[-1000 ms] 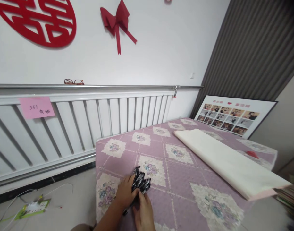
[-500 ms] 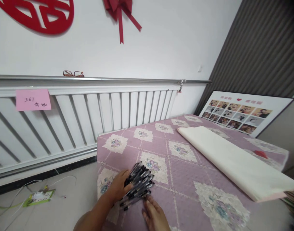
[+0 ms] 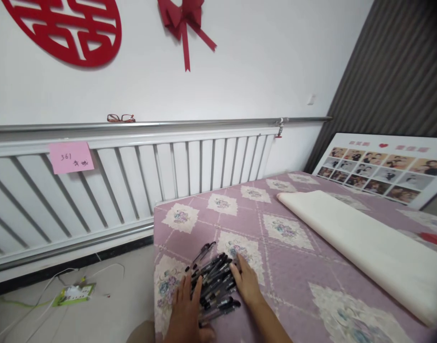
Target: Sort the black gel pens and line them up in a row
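Observation:
A loose pile of black pens with clear barrels (image 3: 216,281) lies on the purple flowered cloth (image 3: 286,281) at the near left corner of the covered surface. My left hand (image 3: 186,305) rests against the left side of the pile, its fingers stretched forward and touching the pens. At the opposite side, my right hand (image 3: 247,281) touches the pen ends with its fingers apart. Two or so pens (image 3: 201,256) lie slightly separate at the far side of the pile. Neither hand is closed around a pen.
A folded cream sheet (image 3: 347,243) lies on the cloth to the right. Behind stand a white radiator (image 3: 200,164) with a pink note (image 3: 71,157) and a photo board (image 3: 379,166). Glasses (image 3: 121,118) rest on the pipe. A green power strip (image 3: 75,294) and cables lie on the floor.
My left hand has let go of the pens and now lies beside them. My right hand has moved from the near end to their right side. The pens have spread out, and the view has shifted.

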The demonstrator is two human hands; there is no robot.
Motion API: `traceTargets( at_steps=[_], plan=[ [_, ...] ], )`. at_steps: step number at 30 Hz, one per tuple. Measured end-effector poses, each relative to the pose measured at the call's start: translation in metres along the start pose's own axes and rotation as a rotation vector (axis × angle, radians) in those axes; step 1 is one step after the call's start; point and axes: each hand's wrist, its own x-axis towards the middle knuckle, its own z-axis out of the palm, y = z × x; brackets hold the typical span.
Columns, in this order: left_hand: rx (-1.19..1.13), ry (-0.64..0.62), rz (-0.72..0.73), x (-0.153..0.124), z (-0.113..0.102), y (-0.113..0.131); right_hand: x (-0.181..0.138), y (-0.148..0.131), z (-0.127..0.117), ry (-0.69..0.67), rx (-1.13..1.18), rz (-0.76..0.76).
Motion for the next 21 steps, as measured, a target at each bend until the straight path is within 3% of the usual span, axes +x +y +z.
traceTargets(
  at_steps=[5, 10, 14, 18, 21],
  plan=[
    [-0.009, 0.074, 0.004, 0.014, 0.005, 0.004, -0.007, -0.008, 0.029, -0.134, 0.098, -0.064],
    [-0.009, -0.018, -0.025, 0.021, 0.002, -0.002, -0.013, -0.015, 0.034, -0.191, 0.201, -0.068],
    [-0.088, -0.03, 0.024, 0.027, 0.008, -0.02, 0.027, -0.02, 0.034, -0.127, -0.024, -0.176],
    [-0.118, -0.021, 0.054, 0.029, 0.023, -0.044, 0.073, -0.025, 0.054, -0.259, -0.111, -0.261],
    [-0.008, -0.02, 0.084, 0.025, 0.028, -0.052, 0.088, -0.03, 0.073, -0.398, -0.18, -0.318]
  ],
)
